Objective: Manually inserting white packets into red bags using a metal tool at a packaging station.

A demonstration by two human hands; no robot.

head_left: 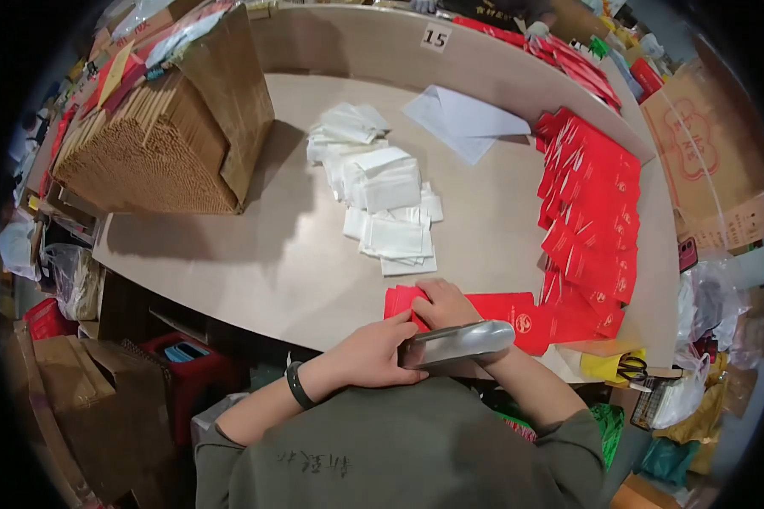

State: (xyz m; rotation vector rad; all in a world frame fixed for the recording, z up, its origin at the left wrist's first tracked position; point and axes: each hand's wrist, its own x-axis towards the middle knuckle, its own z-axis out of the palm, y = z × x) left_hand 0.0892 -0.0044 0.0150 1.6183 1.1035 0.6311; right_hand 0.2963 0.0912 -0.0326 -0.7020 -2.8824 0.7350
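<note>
My left hand point(373, 352), with a dark band on its wrist, is closed round one end of a long silver stapler-like tool point(463, 341). The tool's rounded end reaches over my right forearm, and its underside is mostly hidden. Just beyond it my right hand point(441, 305) curls its fingers over a red paper packet point(399, 299) at the table's near edge. Part of the packet lies under my hands. Right beside it, another red packet point(505, 305) lies flat, reaching toward a large overlapping heap of red packets point(590, 212) along the right side.
Small white packets point(390, 182) lie in a loose pile mid-table. Folded white paper point(467, 119) rests behind them. A cardboard box packed with brown sheets point(157, 140) stands at the left. A raised partition point(339, 42) curves round the back. Scissors point(631, 366) lie at the near right.
</note>
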